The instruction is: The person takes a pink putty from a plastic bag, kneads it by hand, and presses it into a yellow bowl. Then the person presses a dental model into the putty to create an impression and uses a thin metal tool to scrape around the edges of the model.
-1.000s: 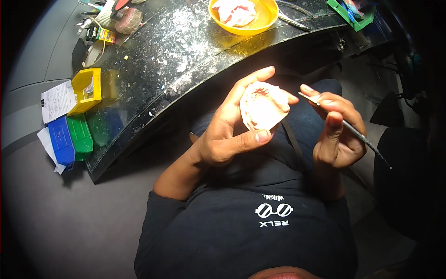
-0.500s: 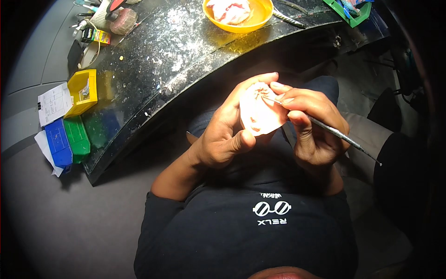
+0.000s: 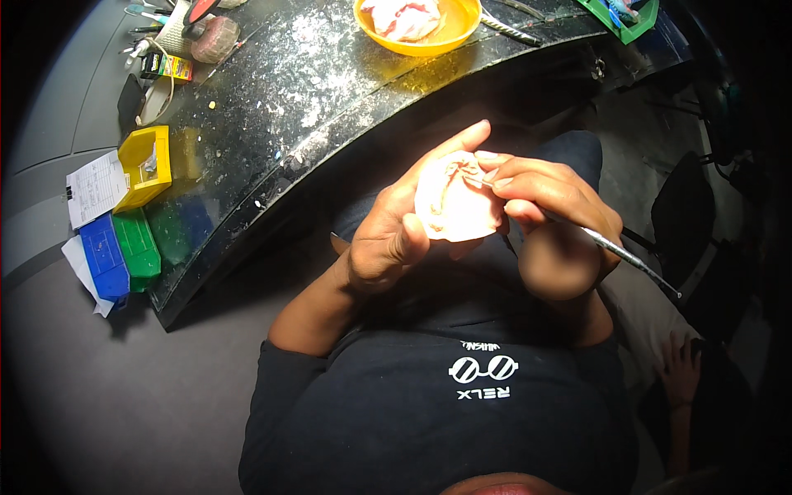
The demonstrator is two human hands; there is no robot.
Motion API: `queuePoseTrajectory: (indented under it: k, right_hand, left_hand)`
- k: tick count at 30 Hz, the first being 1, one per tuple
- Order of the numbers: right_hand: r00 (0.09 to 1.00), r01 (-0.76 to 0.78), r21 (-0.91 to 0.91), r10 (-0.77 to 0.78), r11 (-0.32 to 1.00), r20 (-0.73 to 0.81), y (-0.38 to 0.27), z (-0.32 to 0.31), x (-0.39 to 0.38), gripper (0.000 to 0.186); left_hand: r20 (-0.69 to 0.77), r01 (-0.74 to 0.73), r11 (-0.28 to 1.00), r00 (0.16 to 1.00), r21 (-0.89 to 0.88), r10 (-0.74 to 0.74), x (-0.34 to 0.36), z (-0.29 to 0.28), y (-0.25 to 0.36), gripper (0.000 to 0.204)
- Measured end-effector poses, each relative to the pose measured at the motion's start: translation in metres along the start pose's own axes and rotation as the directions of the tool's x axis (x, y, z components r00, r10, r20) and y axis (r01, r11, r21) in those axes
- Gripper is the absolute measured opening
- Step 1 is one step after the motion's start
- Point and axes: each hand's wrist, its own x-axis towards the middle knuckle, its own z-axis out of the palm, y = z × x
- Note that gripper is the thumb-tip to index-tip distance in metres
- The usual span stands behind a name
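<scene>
My left hand [image 3: 381, 235] cradles a pale dental cast [image 3: 462, 213], with the thumb along its near edge and the fingers behind it. A curved ridge shows on the cast's face; strong light washes out much of the detail. Held like a pen in my right hand [image 3: 565, 194] is a slim metal dental carving tool [image 3: 623, 252]. Its thin working tip lies at the upper part of the ridge, seemingly touching it. The other end, with a tiny rounded tip, sticks out to the lower right. Both hands are above my lap, off the bench.
A worn black bench [image 3: 280, 107] curves ahead, carrying an orange bowl [image 3: 417, 48] with pinkish-white material. Yellow [image 3: 157, 190], green [image 3: 136, 247] and blue [image 3: 106, 256] bins stand at left; another green tray [image 3: 635, 29] at far right. Another person's hand [image 3: 681, 367] rests at right.
The cast has turned and shifted slightly left in my left hand, showing more of its curved ridge. The tool remains near its upper part. Another person's hand has appeared at the right.
</scene>
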Motion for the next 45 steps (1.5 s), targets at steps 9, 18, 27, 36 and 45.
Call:
queuePoseTrajectory:
  k: [9, 18, 27, 36, 45]
  right_hand:
    - [0.951, -0.302, 0.262, 0.309, 0.917, 0.015, -0.003, 0.000, -0.001, 0.008]
    - [0.981, -0.167, 0.227, 0.186, 0.959, -0.062, 0.003, -0.001, -0.002, 0.007]
    - [0.964, -0.210, 0.243, 0.241, 0.947, -0.109, -0.004, 0.001, 0.000, 0.009]
    - [0.952, -0.226, 0.266, 0.271, 0.937, -0.144, -0.001, -0.001, -0.006, 0.011]
    - [0.942, -0.216, 0.288, 0.277, 0.933, -0.190, 0.006, -0.011, -0.001, 0.021]
  left_hand:
    - [0.061, 0.032, 0.987, 0.998, -0.160, -0.023, 0.001, -0.008, -0.003, 0.129]
    - [0.113, -0.021, 0.864, 0.989, -0.502, 0.090, 0.003, -0.008, -0.011, 0.113]
    - [0.213, 0.187, 0.606, 0.977, -0.773, -0.030, -0.001, -0.013, -0.016, 0.083]
    - [0.169, 0.170, 0.675, 0.983, -0.718, -0.069, 0.003, -0.010, -0.011, 0.107]
    - [-0.097, -0.024, 0.916, 0.995, -0.400, -0.016, 0.008, -0.007, -0.006, 0.115]
